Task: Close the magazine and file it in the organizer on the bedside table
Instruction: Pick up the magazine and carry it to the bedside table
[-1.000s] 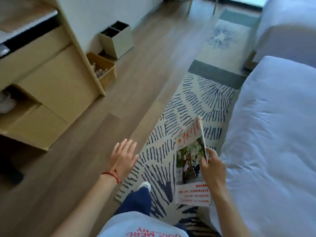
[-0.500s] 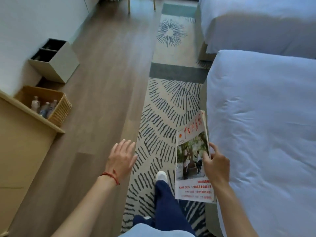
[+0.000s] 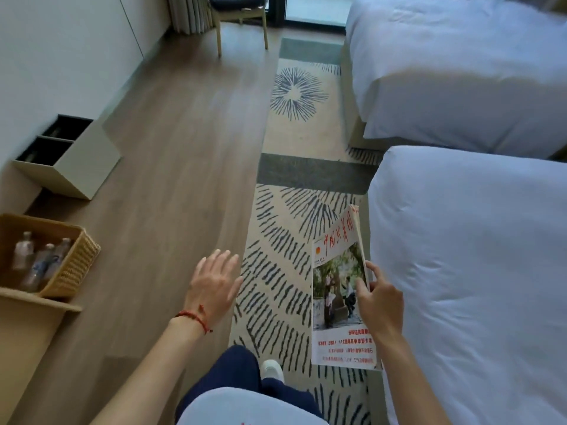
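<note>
The magazine [image 3: 337,289] was closed and held upright in the air over the patterned rug [image 3: 285,240], just beside the near bed [image 3: 475,271], its cover with red lettering and a photograph turned toward the camera. The right hand [image 3: 379,305] gripped it by the edge nearest that bed, thumb across the cover and the other fingers hidden behind. On the far side of the magazine from the near bed, the left hand [image 3: 213,286] hung with nothing in it, palm down and fingers spread, above the line where the rug met the wooden floor [image 3: 171,179]; a red string bracelet [image 3: 194,319] circled its wrist. Below the magazine a leg in dark blue trousers [image 3: 227,375] ended in a white shoe [image 3: 271,369] planted on the rug. A second bed [image 3: 454,62] stood beyond the near bed, well apart from the magazine. Across the floor from the near bed, by the white wall, sat a pale two-compartment bin [image 3: 76,162] and, nearer the camera, a wicker basket [image 3: 73,265] with bottles [image 3: 40,262] in it, resting on a wooden shelf [image 3: 43,303]. A wooden chair [image 3: 239,19] stood at the far end of the floor.
</note>
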Action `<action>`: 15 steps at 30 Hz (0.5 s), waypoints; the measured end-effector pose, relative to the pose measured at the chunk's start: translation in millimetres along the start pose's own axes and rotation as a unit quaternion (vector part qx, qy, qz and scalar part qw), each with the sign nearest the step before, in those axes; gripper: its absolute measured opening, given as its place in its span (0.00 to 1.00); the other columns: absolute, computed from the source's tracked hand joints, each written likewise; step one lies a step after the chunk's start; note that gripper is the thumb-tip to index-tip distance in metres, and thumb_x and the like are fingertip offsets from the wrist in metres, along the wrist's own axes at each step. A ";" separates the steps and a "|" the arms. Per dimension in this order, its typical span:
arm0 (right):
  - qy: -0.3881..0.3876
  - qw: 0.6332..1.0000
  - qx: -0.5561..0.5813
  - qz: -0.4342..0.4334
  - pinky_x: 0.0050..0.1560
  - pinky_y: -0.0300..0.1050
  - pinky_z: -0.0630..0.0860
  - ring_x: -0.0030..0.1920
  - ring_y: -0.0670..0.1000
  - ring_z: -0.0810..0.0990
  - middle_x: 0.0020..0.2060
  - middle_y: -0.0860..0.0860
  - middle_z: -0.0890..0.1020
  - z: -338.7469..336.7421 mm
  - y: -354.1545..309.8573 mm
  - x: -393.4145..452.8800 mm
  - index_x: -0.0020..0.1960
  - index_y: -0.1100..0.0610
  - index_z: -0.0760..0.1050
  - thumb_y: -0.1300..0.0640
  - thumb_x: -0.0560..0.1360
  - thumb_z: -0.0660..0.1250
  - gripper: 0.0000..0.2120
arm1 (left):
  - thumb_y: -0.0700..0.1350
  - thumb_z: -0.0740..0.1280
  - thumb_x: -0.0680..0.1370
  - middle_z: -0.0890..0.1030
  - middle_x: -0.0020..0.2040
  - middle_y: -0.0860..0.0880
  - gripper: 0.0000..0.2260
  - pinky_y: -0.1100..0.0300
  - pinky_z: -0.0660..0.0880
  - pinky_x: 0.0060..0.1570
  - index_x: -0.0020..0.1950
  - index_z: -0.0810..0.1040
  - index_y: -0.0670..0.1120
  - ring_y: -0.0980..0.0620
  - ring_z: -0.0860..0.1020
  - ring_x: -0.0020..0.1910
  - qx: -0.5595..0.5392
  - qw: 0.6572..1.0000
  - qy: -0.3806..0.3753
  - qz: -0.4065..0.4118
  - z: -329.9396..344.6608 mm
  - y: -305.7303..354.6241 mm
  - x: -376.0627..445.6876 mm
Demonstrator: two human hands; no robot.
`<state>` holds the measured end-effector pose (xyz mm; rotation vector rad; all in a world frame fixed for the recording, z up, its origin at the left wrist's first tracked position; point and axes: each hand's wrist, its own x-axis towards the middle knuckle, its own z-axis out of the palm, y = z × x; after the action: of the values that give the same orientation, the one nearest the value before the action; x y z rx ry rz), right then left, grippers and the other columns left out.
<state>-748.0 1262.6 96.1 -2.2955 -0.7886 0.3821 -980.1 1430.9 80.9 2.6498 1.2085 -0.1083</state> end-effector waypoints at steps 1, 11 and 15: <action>0.000 1.000 -0.005 0.000 0.19 0.31 0.71 0.24 0.49 0.78 0.35 0.58 0.84 3.6 -5.9 16.5 0.63 0.58 0.70 0.63 0.74 0.64 0.18 | 0.57 0.44 0.78 0.81 0.54 0.39 0.28 0.42 0.74 0.53 0.58 0.75 0.40 0.40 0.78 0.55 0.000 1.000 -0.005 -0.001 -4.9 -4.2 17.4; 0.032 0.999 -0.018 0.014 0.27 0.38 0.76 0.27 0.51 0.78 0.40 0.57 0.85 59.1 -65.5 193.3 0.63 0.57 0.71 0.62 0.74 0.65 0.18 | 0.58 0.35 0.78 0.81 0.54 0.40 0.34 0.43 0.75 0.53 0.58 0.75 0.40 0.41 0.78 0.55 0.015 0.998 -0.023 0.057 -29.8 -51.5 232.1; 0.047 0.998 -0.015 0.031 0.29 0.44 0.80 0.31 0.52 0.81 0.42 0.57 0.85 66.6 -95.7 255.6 0.63 0.57 0.70 0.62 0.74 0.64 0.18 | 0.58 0.36 0.78 0.81 0.53 0.40 0.34 0.43 0.75 0.52 0.57 0.75 0.40 0.41 0.78 0.55 0.014 0.996 -0.016 0.081 -53.1 -68.7 312.5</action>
<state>-622.4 1513.8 98.3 -2.3521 -0.6821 0.2902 -827.7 1717.0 70.5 2.7472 0.9840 -0.1408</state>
